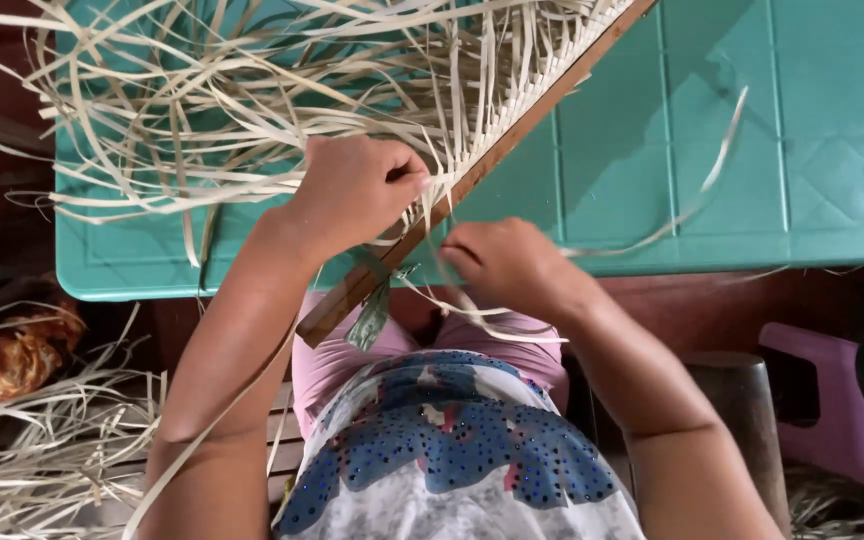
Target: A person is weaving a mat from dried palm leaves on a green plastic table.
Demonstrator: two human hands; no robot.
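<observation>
Left hand: your left hand [357, 190] was closed around pale reed strips [252, 110] at the wooden slat [472, 175], centre frame.
Right hand: your right hand [507, 262] pinched one strip, fingers together.
Risk: likely the strips slip or snap if you tug hard; loose ends could tangle.
Strips: thin, flat, pale, splayed across upper left over the teal table [802, 130].

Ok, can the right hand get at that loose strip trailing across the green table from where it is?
Probably yes. The right hand sits at the table edge beside the wooden slat, and the loose strip runs out from it over bare tabletop, with nothing lying across it.
</observation>
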